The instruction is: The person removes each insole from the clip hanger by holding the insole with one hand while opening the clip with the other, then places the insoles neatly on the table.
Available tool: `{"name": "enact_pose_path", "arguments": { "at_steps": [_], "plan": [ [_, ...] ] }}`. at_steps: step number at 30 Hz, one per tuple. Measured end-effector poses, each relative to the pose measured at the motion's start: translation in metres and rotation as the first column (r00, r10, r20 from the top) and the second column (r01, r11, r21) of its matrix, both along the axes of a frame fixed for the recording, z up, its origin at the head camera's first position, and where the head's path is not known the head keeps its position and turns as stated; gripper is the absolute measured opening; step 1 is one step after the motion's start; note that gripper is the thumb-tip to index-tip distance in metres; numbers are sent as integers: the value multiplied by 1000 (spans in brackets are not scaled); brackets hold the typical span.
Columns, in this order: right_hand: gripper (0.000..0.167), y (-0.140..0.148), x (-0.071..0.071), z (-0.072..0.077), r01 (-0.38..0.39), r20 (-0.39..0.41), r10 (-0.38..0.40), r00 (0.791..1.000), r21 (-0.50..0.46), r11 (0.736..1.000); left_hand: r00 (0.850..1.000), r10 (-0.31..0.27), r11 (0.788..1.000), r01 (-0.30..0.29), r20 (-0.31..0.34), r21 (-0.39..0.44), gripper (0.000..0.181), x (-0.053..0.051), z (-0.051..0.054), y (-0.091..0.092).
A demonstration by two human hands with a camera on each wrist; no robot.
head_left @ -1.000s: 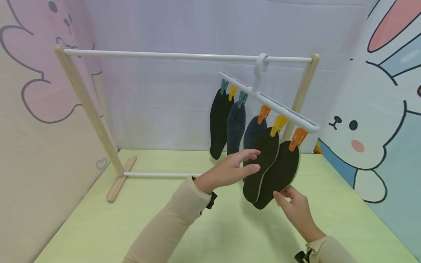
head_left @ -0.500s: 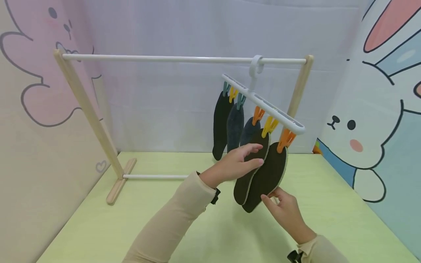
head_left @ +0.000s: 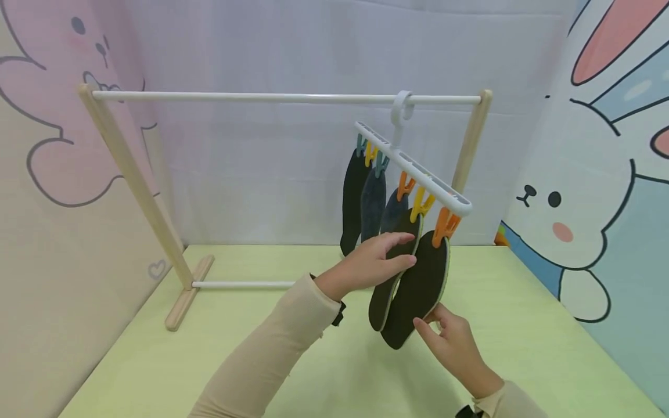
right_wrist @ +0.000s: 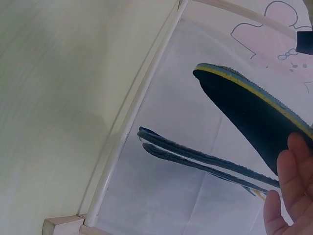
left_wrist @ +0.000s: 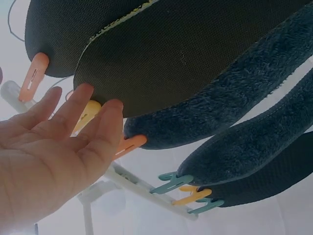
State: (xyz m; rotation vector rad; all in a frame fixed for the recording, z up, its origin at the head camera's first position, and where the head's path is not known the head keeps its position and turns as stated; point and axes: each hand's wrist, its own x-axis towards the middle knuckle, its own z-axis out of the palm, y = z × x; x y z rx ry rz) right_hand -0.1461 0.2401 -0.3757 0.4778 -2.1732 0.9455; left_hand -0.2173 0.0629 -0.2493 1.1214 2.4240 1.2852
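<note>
Several shoe insoles hang from coloured clips on a white clip hanger (head_left: pixel 418 168), hooked over the rack's top bar. The nearest is a black insole (head_left: pixel 418 290) under an orange clip (head_left: pixel 445 226). My right hand (head_left: pixel 455 345) pinches its lower right edge between thumb and fingers; the right wrist view shows the fingertips at this black insole (right_wrist: pixel 244 103). My left hand (head_left: pixel 368 264) is spread, fingers straight, against the second black insole (left_wrist: pixel 161 54), which hangs from a yellow clip (head_left: pixel 421 206). Behind them hang two fuzzy dark blue insoles (left_wrist: pixel 195 122) and a farther black insole (head_left: pixel 352 197).
A drying rack stands on the pale green table (head_left: pixel 251 360), with wooden posts (head_left: pixel 138 188), a white top bar (head_left: pixel 235 96) and a lower bar (head_left: pixel 243 285). White cloth (head_left: pixel 261 174) hangs behind. A cartoon rabbit panel (head_left: pixel 580 191) forms the right side.
Both black insoles nearest me have swung left, turning the hanger's near end left. My right hand has moved left and slightly down with the insole; my left hand has stayed nearly still.
</note>
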Motion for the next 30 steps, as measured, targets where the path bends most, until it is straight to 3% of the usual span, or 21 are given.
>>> {"name": "enact_pose_path", "arguments": {
  "at_steps": [8,20,30],
  "plan": [
    [24,-4,2,-1,-59,14,60,998,-69,996,994,-9,996,0,-105,-91,50,-7,-5,4],
    [26,-7,6,-2,-121,8,123,992,-118,986,995,4,995,-14,-98,-103,51,-14,-12,6],
    [28,-9,8,3,-158,-11,158,987,-139,978,996,4,996,-13,-94,-93,51,-17,-11,10]
  ]
}}
